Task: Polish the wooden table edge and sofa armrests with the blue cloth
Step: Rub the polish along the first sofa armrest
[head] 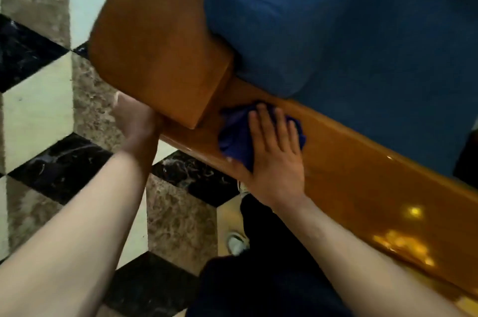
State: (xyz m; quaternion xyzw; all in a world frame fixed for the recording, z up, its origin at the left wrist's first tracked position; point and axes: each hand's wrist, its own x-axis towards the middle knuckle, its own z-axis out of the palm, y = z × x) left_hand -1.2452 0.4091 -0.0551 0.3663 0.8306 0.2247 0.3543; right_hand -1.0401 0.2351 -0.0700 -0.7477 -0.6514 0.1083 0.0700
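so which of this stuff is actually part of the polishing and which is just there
Job: blue cloth, right hand pressing it flat, wooden armrest, wooden front rail, left hand against the armrest.
Just there: blue cushion, patterned floor, white shoe.

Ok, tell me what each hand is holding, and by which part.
Right hand grips nothing: flat fingers press the blue cloth onto the wooden rail. Left hand meets the lower front end of the armrest; fingers hidden, grip unclear.
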